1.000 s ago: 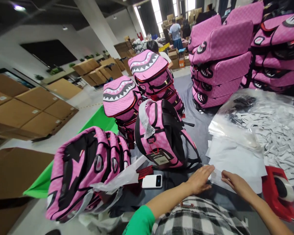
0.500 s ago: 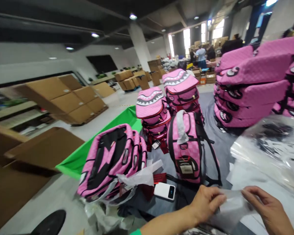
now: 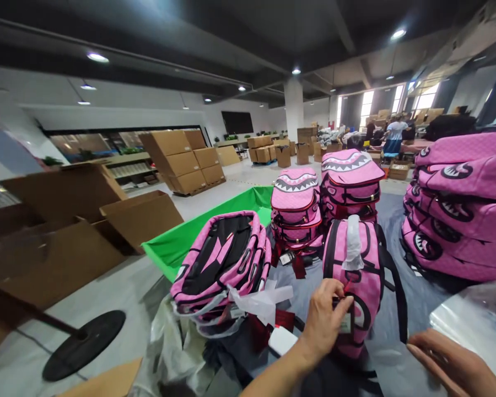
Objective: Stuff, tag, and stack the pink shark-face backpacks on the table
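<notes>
Left hand (image 3: 324,317)'s nearest, pinching the tag (image 3: 346,324) on that upright backpack (image 3: 366,278); right hand (image 3: 454,361)'s off right, holding plastic film (image 3: 394,364).

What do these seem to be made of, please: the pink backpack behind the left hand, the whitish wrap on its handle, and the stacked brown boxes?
Pink backpack: perhaps coated fabric or imitation leather, from its smooth, faintly checked panels. Whitish wrap: probably thin plastic film or foam, pale and wrinkled; I cannot tell which. Stacked brown boxes: likely matte cardboard, from their plain, flat faces.
</notes>
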Action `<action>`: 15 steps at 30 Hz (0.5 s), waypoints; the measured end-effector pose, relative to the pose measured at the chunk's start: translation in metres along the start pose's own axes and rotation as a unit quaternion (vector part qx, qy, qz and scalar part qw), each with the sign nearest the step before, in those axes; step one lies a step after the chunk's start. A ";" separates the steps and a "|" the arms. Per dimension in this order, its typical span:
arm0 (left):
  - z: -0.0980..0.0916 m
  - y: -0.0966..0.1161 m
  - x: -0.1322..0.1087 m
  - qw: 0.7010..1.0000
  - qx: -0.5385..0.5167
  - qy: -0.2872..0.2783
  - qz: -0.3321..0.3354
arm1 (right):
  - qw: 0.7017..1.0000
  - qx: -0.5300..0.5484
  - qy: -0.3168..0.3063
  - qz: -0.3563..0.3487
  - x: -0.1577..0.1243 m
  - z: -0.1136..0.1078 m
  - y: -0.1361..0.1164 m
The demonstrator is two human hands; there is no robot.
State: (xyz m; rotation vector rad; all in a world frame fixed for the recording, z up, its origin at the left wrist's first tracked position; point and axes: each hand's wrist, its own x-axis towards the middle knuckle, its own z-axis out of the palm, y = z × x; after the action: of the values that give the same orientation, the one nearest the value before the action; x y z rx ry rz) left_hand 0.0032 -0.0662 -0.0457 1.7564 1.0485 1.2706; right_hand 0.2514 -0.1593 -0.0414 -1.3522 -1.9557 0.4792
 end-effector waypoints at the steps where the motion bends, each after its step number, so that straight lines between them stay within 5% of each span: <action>1: -0.011 0.004 0.007 0.995 -0.086 -0.035 -0.049 | 1.000 -0.020 0.005 -0.003 0.010 0.001 -0.008; 4: -0.039 0.021 0.033 0.922 -0.307 -0.131 -0.195 | 0.993 -0.114 0.020 -0.037 0.042 0.017 -0.028; 7: -0.046 0.037 0.047 0.868 -0.384 -0.197 -0.244 | 0.957 -0.250 0.090 -0.116 0.073 0.038 -0.042; 12: -0.027 0.028 0.020 0.955 -0.244 -0.160 -0.052 | 0.849 -0.422 0.279 -0.156 0.100 0.043 -0.045; 15: -0.015 0.003 -0.003 0.984 -0.011 -0.139 0.107 | 0.840 -0.417 0.315 -0.143 0.098 0.038 -0.039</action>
State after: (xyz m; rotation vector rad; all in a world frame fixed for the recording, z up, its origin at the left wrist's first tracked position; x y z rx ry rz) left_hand -0.0112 -0.0690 -0.0399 2.0016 0.7001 1.1148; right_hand 0.1779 -0.0814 -0.0091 -1.3925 -1.7582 -0.9728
